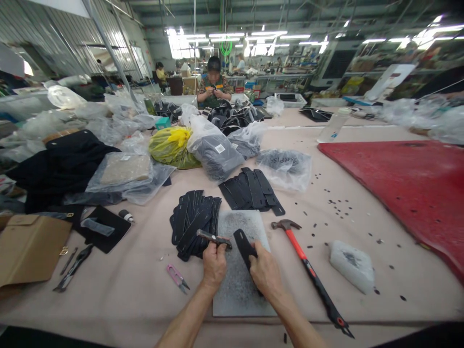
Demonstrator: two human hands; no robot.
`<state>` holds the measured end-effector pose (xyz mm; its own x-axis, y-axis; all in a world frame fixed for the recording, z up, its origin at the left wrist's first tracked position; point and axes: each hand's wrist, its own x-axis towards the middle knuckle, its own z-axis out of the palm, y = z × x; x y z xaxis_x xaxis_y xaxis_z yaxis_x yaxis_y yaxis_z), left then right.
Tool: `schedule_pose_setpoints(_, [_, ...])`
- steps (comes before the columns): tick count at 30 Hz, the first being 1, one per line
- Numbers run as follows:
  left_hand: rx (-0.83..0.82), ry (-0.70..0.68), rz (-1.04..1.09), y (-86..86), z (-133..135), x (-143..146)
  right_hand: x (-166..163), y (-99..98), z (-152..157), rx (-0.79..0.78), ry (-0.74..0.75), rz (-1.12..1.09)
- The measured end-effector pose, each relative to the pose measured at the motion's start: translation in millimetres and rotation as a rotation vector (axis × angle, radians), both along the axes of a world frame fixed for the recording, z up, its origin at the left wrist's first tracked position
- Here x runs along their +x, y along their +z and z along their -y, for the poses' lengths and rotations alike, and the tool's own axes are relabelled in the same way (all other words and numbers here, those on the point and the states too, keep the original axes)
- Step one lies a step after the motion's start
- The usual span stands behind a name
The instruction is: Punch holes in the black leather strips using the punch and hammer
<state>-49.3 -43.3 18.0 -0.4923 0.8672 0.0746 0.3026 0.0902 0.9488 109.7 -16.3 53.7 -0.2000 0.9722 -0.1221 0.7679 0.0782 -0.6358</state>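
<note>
My left hand [214, 265] is closed around a metal punch [213, 238], which lies almost level above the left side of a grey board [235, 295]. A black strip [242, 244] with a slot near its far end is gripped in my right hand [264, 270], over the middle of the board. Part of the strip is hidden by my fingers. Just left of the board lies a pile of black strips [194, 222], and a second stack of strips [250, 188] sits beyond it. To the right rests a claw hammer [304, 258] with a red and black handle.
Pink thread snips [176, 276] lie left of the board. A whitish block [351, 266] and small black bits are at right, near a red sheet [409, 183]. Bagged goods [217, 152] stand farther back. Across the table sits another person [213, 87].
</note>
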Motion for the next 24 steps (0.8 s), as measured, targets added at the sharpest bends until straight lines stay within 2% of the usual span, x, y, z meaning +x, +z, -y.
schedule_pose_setpoints(2, [-0.006, 0.008, -0.011, -0.9, 0, -1, 11, 2.1, 1, 0.134, -0.012, -0.143])
schedule_pose_setpoints(6, [-0.014, 0.006, -0.027, -5.3, -1, -1, 31, 21.1, -1, 0.540, -0.001, -0.327])
schedule_pose_setpoints(8, [-0.026, 0.000, -0.051, -7.2, -1, -1, 38, 30.5, -4, 0.656, -0.009, -0.384])
schedule_pose_setpoints(10, [-0.037, -0.008, -0.069, -8.3, -2, -1, 44, 35.7, -9, 0.673, -0.035, -0.483])
schedule_pose_setpoints(16, [-0.046, -0.020, -0.142, -8.5, -3, 0, 53, 38.0, -24, 0.519, -0.101, -0.986])
schedule_pose_setpoints(20, [-0.061, -0.015, -0.193, -9.1, -5, 1, 58, 44.0, -31, 0.494, -0.120, -1.048])
schedule_pose_setpoints(24, [-0.060, -0.008, -0.232, -7.0, -6, 5, 63, 50.8, -38, 0.545, -0.093, -1.042])
